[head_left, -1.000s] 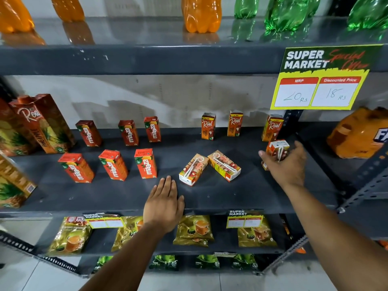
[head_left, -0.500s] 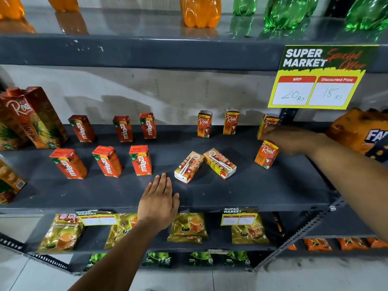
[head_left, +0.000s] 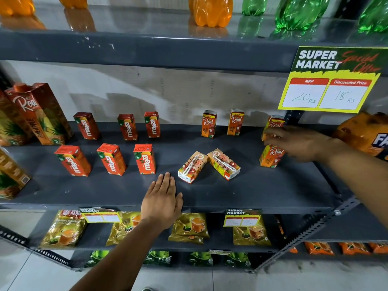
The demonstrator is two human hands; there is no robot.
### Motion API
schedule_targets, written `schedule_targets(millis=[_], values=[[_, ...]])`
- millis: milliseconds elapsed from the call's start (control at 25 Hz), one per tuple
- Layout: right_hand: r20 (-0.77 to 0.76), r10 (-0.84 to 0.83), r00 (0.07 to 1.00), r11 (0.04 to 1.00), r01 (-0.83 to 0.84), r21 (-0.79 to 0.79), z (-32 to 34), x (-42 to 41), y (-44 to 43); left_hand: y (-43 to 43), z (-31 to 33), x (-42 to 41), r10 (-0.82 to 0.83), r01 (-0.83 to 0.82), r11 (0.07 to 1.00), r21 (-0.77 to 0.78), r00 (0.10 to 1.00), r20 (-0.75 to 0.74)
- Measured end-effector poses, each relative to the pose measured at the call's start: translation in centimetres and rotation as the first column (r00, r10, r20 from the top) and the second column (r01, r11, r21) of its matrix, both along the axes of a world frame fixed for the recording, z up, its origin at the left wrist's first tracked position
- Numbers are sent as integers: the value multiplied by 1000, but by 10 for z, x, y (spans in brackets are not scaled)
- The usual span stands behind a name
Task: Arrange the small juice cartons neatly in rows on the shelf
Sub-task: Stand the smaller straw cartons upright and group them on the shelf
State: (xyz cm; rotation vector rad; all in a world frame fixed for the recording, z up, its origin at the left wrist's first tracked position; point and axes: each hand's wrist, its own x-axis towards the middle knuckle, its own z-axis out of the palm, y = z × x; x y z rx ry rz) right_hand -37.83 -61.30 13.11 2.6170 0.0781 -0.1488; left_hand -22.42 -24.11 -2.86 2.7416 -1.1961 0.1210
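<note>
the right hand [head_left: 294, 141] reaches in from the right, blurred, fingers spread loosely and holding nothing as far as the blur lets me tell; just under its fingertips stands a real carton [head_left: 272, 155], upright in the front row, and just behind them another [head_left: 275, 122] in the back row; whether the fingers touch either, i cannot tell; further left of it two more real cartons [head_left: 209, 124] [head_left: 235, 122] stand upright at the back; near them, towards the front, two cartons [head_left: 193, 166] [head_left: 224, 164] lie flat, straws up, ends touching in a shallow v; the left hand [head_left: 162, 199] rests flat and open on the shelf [head_left: 273, 192] edge, just beside the nearer fallen one, gripping nothing; left of it six maaza cartons [head_left: 144, 159] already stand in two rows of three.

the step in hand looks like setting the right-end front carton in line; next, i judge, the two fallen ones need standing upright in front of the two back real cartons to finish the front row.
</note>
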Motion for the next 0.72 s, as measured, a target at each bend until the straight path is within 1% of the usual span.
schedule_targets(millis=[40,80,120,160,200,240,280,320,360,440,480,560,640,720], values=[[129,2,992,989,-21,145,0,1,7,0,0,0,-1,1,1000,-6,1000,-4],[251,-41,967,950,-40,310,-1,3,20,0,0,0,-1,1,1000,-9,1000,-3],[327,-128,936,891,-36,452,-8,6,38,0,0,0,2,-2,1000,-8,1000,3],[321,-263,910,817,33,576,-19,12,57,1,-1,1,4,-4,1000,-4,1000,10],[248,-402,881,720,137,680,-36,20,75,1,-1,0,3,-3,1000,-1,1000,13],[116,-519,847,612,273,742,-54,29,91,1,-1,0,0,0,1000,-2,1000,9],[11,-593,805,517,371,771,-72,36,104,1,-1,0,-5,5,1000,-6,1000,-1],[-42,-645,763,449,423,787,-87,41,115,1,-1,0,-9,9,1000,-8,1000,-10],[-39,-685,728,415,434,800,-99,45,121,2,-1,0,-11,11,1000,-7,1000,-12],[16,-744,668,393,418,819,-110,52,126,2,-1,0,-15,15,1000,-9,1000,-10],[30,-755,655,393,416,820,-110,56,126,3,0,1,-16,16,1000,-13,1000,-11],[33,-744,667,423,433,796,-104,62,123,3,-1,2,-18,18,1000,-11,1000,-10],[57,-696,716,505,431,748,-89,64,113,3,-2,2,-25,25,1000,-12,1000,-9],[115,-601,791,633,383,673,-69,64,97,3,-4,4,-28,27,999,-19,1000,-12]])
